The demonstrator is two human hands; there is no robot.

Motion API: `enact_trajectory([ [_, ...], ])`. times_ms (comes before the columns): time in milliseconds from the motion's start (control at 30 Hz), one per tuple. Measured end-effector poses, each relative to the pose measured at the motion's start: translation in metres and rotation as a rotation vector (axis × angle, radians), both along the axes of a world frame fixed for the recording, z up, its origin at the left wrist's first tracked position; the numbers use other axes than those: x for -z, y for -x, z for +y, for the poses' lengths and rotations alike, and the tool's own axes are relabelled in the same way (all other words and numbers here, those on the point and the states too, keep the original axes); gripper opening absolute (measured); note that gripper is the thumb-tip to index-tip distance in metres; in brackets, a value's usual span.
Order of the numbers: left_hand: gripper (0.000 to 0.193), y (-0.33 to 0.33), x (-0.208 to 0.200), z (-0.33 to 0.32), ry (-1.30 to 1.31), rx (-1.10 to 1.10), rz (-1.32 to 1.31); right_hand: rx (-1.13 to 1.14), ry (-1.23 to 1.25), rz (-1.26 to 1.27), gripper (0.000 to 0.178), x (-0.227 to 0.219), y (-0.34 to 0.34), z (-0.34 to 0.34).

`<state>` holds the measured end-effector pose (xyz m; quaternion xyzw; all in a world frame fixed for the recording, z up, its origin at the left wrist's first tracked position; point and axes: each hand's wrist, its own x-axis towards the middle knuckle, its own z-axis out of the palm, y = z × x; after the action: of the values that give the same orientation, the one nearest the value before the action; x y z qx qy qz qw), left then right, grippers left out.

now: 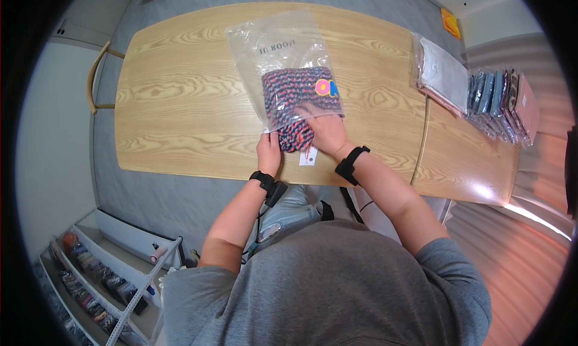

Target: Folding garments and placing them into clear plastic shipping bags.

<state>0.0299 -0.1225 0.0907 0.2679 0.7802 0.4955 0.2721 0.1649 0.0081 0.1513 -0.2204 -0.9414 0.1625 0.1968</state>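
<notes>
A chunky knitted garment (292, 93), dark with pink and red flecks, lies folded and mostly inside a clear plastic bag (247, 45). Colourful pink, yellow and blue patches (325, 88) show on its right side. Its lower end bulges from the bag's mouth, with a white hang tag (308, 156) beside it. My left hand (268, 153) pinches the bag's lower left edge, close to the garment. My right hand (327, 131) reaches over the bag's mouth with its fingers stretched out on the knit; whether they are all under the plastic is hard to see.
The wooden table (180, 99) spans the view. Toward its right end are a stack of bagged white and pink garments (442, 72) and a row of folded bagged garments (497, 102). A chair (95, 75) stands left; a rack of bagged items (99, 280) is at lower left.
</notes>
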Motion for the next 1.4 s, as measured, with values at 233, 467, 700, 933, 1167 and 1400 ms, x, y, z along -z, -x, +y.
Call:
enact_trajectory([
  [233, 0.023, 0.013, 0.030, -0.004, 0.152, 0.105, 0.148, 0.019, -0.241, -0.137, 0.055, 0.043, -0.006, -0.017],
  [467, 0.018, 0.012, 0.015, -0.004, 0.156, 0.147, -0.204, 0.009, -0.263, -0.139, 0.044, 0.027, 0.042, 0.020],
  [700, 0.016, 0.008, 0.014, -0.005, 0.134, 0.164, -0.260, 0.082, -0.344, -0.245, 0.044, 0.034, 0.095, 0.027],
  [933, 0.020, 0.011, 0.017, -0.008, 0.141, 0.130, -0.332, 0.040, -0.024, -0.051, 0.063, 0.024, 0.114, 0.020],
  [1167, 0.021, 0.011, 0.018, -0.009, 0.151, 0.146, -0.328, 0.354, 0.352, 0.379, 0.060, 0.044, 0.055, 0.031],
  [1400, 0.020, 0.016, 0.019, -0.013, 0.128, 0.222, -0.475, 0.292, 1.555, 0.547, 0.050, 0.015, 0.076, 0.083],
])
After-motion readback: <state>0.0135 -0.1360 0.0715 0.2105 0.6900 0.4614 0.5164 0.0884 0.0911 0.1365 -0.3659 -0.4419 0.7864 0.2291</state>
